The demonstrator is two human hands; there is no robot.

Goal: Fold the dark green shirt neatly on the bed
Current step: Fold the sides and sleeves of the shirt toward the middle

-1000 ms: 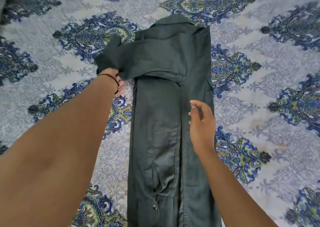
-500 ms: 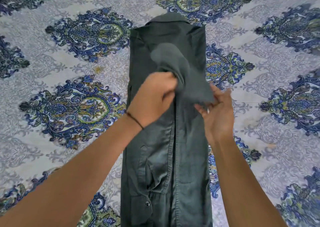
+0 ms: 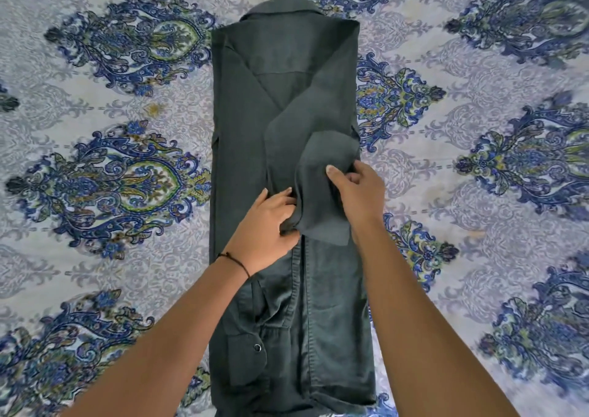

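The dark green shirt (image 3: 245,123) lies face down on the bed as a long narrow strip, collar at the far end, both sides folded in. One sleeve (image 3: 322,190) runs diagonally down from the right shoulder to the middle and bunches up there. My left hand (image 3: 266,225), with a thin dark band at the wrist, grips the sleeve's left edge. My right hand (image 3: 357,193) pinches the same sleeve from the right, thumb on top of the cloth. The sleeve's cuff end hangs loose between both hands.
The bedsheet (image 3: 111,104) is pale grey with large blue and green ornamental medallions and spreads flat on all sides of the shirt. A pocket flap with a snap button (image 3: 257,347) shows on the shirt's near end.
The sleeve has been brought from the left side across the shirt's back and down its middle. Both hands have moved nearer to me and now hold the sleeve lower on the shirt.
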